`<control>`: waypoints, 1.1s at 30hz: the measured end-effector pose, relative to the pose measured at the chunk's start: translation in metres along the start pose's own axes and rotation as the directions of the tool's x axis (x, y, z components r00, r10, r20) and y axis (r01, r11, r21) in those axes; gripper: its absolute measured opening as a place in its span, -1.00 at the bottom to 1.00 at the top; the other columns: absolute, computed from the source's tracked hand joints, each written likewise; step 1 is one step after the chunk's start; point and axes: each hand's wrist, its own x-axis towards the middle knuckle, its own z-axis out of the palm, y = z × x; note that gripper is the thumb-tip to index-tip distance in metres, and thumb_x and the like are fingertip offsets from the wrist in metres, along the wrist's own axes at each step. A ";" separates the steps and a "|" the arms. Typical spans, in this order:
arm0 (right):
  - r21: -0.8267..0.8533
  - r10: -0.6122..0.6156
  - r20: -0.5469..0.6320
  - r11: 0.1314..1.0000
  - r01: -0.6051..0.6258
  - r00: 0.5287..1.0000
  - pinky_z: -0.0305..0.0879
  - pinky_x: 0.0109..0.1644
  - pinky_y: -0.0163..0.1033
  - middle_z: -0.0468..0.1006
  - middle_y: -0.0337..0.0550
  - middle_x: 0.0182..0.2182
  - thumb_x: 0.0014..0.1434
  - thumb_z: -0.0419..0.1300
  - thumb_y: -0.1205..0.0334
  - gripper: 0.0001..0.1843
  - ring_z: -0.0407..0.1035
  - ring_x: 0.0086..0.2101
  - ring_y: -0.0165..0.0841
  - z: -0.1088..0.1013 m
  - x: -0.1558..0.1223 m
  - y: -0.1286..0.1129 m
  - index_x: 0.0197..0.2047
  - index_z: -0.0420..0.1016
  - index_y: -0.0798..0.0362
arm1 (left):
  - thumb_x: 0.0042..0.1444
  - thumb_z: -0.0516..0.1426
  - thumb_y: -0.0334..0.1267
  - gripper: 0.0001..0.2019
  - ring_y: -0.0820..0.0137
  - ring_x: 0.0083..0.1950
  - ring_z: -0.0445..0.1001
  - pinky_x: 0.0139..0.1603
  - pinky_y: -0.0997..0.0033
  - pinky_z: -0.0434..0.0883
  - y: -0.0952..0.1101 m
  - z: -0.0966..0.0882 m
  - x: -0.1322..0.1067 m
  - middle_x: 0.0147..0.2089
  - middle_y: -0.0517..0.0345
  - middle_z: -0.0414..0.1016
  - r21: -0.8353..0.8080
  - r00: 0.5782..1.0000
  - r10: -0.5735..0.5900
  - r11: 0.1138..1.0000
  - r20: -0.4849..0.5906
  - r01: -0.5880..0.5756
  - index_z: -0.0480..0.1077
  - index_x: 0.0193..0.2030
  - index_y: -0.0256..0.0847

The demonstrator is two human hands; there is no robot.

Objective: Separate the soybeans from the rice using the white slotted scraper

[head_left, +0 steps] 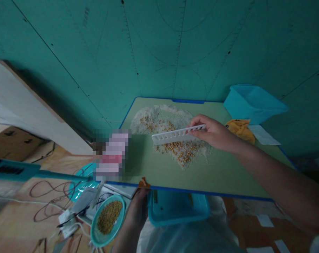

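My right hand (pixel 208 131) pinches one end of a white slotted plastic strip (pixel 168 137), fingers behind it and thumb in front. The strip stands on edge across a spread heap of yellow beans (pixel 184 154) mixed with white grains (pixel 140 123) on the pale green tabletop (pixel 227 168). Low at the front edge, my left hand (pixel 140 200) is against the left side of a blue plastic tray (pixel 179 218). This tray lies over my lap, partly under the table edge, with a few dark bits inside. The left fingers are hidden.
A blue bin (pixel 255 102) stands at the back right, beside a yellow cloth (pixel 242 129) and a white sheet (pixel 266 135). A blurred-out pink item (pixel 113 154) is at the left edge. Below left sits a bowl of beans (pixel 109 218), near cables. A green wall rises behind.
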 end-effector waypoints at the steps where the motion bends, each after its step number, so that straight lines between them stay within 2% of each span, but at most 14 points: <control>1: 0.009 0.001 0.013 1.000 -0.001 1.000 0.14 -0.39 -0.32 0.40 -0.29 -0.40 0.07 0.16 0.32 -0.92 0.27 -0.40 -0.41 0.000 -0.001 0.000 -0.35 0.30 -0.02 | -0.19 0.22 -0.45 -0.61 0.12 -0.17 0.57 -0.10 0.21 0.45 0.000 0.001 0.000 -0.26 0.06 0.65 0.002 1.000 0.005 1.000 0.008 -0.005 0.45 -0.12 -0.25; 4: 0.015 0.005 0.019 1.000 -0.005 1.000 0.16 -0.38 -0.31 0.41 -0.27 -0.38 0.08 0.14 0.31 -0.93 0.28 -0.38 -0.39 0.000 -0.003 0.000 -0.34 0.30 -0.02 | -0.21 0.23 -0.44 -0.59 0.13 -0.19 0.57 -0.13 0.24 0.46 0.001 0.002 0.001 -0.28 0.07 0.65 0.017 0.999 0.021 1.000 0.033 -0.022 0.44 -0.11 -0.26; 10: -0.064 0.012 -0.095 0.998 -0.018 0.995 0.18 -0.36 -0.28 0.40 -0.27 -0.39 0.07 0.14 0.32 -0.92 0.30 -0.38 -0.38 -0.001 -0.003 0.005 -0.33 0.29 -0.02 | -0.20 0.23 -0.43 -0.59 0.12 -0.20 0.57 -0.14 0.22 0.47 0.000 -0.001 0.002 -0.29 0.06 0.65 0.027 0.997 0.031 0.999 0.065 -0.033 0.45 -0.10 -0.26; 14: -0.040 0.020 -0.064 0.999 -0.022 0.998 0.19 -0.36 -0.29 0.40 -0.28 -0.39 0.08 0.15 0.33 -0.91 0.30 -0.38 -0.39 0.001 -0.008 0.004 -0.33 0.30 -0.02 | -0.20 0.22 -0.41 -0.59 0.13 -0.20 0.57 -0.14 0.23 0.47 -0.001 -0.003 0.003 -0.22 0.05 0.64 0.024 0.997 0.040 0.999 0.065 -0.042 0.45 -0.10 -0.25; 17: -0.020 0.011 -0.061 1.000 -0.013 0.998 0.20 -0.35 -0.30 0.41 -0.28 -0.38 0.08 0.15 0.34 -0.90 0.31 -0.37 -0.39 0.001 -0.012 0.001 -0.32 0.30 -0.03 | -0.17 0.22 -0.39 -0.65 0.14 -0.26 0.58 -0.18 0.24 0.49 -0.001 -0.004 0.004 -0.37 0.08 0.65 0.039 0.998 0.024 0.999 0.059 -0.026 0.47 -0.15 -0.26; 19: -0.026 0.010 -0.077 1.000 -0.012 0.997 0.20 -0.35 -0.29 0.42 -0.27 -0.38 0.09 0.14 0.34 -0.90 0.32 -0.37 -0.38 0.002 -0.013 0.000 -0.32 0.29 -0.03 | -0.15 0.22 -0.37 -0.76 0.14 -0.33 0.59 -0.22 0.23 0.50 0.000 -0.004 0.004 -0.52 0.12 0.62 0.053 0.999 0.009 0.999 0.053 -0.012 0.50 -0.25 -0.26; 21: -0.042 0.020 -0.084 0.999 -0.024 0.996 0.19 -0.37 -0.30 0.41 -0.27 -0.39 0.09 0.14 0.34 -0.91 0.31 -0.38 -0.39 0.003 -0.013 -0.002 -0.33 0.29 -0.02 | -0.14 0.22 -0.36 -0.85 0.15 -0.37 0.59 -0.24 0.23 0.51 0.001 -0.003 0.003 -0.57 0.13 0.60 0.066 0.999 -0.005 0.998 0.050 0.002 0.50 -0.35 -0.26; 26: -0.043 0.051 -0.040 0.998 -0.053 0.998 0.17 -0.41 -0.33 0.40 -0.29 -0.40 0.11 0.13 0.32 -0.92 0.29 -0.41 -0.41 0.006 -0.020 -0.007 -0.31 0.30 -0.03 | -0.12 0.21 -0.36 -0.88 0.16 -0.31 0.59 -0.23 0.27 0.51 0.004 -0.001 0.001 -0.54 0.11 0.61 0.065 0.999 -0.009 0.998 0.048 0.005 0.49 -0.37 -0.26; 29: -0.027 0.073 -0.064 0.997 -0.075 0.995 0.19 -0.38 -0.31 0.41 -0.27 -0.37 0.11 0.13 0.32 -0.92 0.31 -0.39 -0.40 0.007 -0.023 -0.007 -0.31 0.29 -0.03 | -0.12 0.21 -0.37 -0.85 0.16 -0.25 0.59 -0.22 0.30 0.51 0.004 -0.001 0.001 -0.50 0.10 0.63 0.053 0.999 -0.006 0.999 0.050 0.003 0.49 -0.33 -0.25; 33: 0.022 0.119 -0.085 0.993 -0.118 0.989 0.22 -0.38 -0.31 0.41 -0.27 -0.39 0.11 0.13 0.31 -0.92 0.31 -0.39 -0.39 0.008 -0.027 -0.004 -0.31 0.29 -0.03 | -0.12 0.21 -0.36 -0.83 0.16 -0.27 0.59 -0.22 0.28 0.51 0.003 -0.003 0.001 -0.51 0.13 0.62 0.053 0.998 0.000 0.999 0.059 -0.003 0.49 -0.31 -0.25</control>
